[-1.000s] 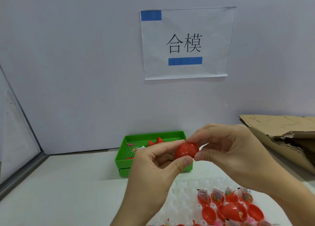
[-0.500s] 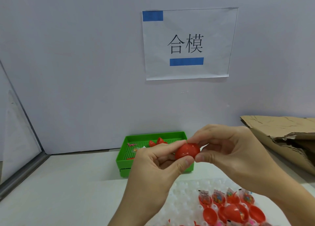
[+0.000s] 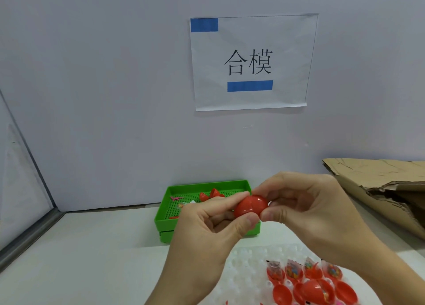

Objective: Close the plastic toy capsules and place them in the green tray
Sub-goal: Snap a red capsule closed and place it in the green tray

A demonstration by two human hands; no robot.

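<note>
Head | both hands — left hand (image 3: 202, 233), right hand (image 3: 310, 215) — pinch red capsule (image 3: 250, 207) | white table (image 3: 80, 258), grey wall (image 3: 103, 97)

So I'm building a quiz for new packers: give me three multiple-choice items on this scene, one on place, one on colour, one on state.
1. Where is the green perforated plastic tray?
A against the back wall
B on the cardboard
C in the left hand

2. What colour is the round plastic toy capsule being held?
A blue
B red
C white

3. How is that capsule held?
A lying in the tray
B by one hand
C pinched by the left hand and right hand

Answers: A, it sits by the wall; B, its shell is red; C, fingers of both hands pinch it.
</note>
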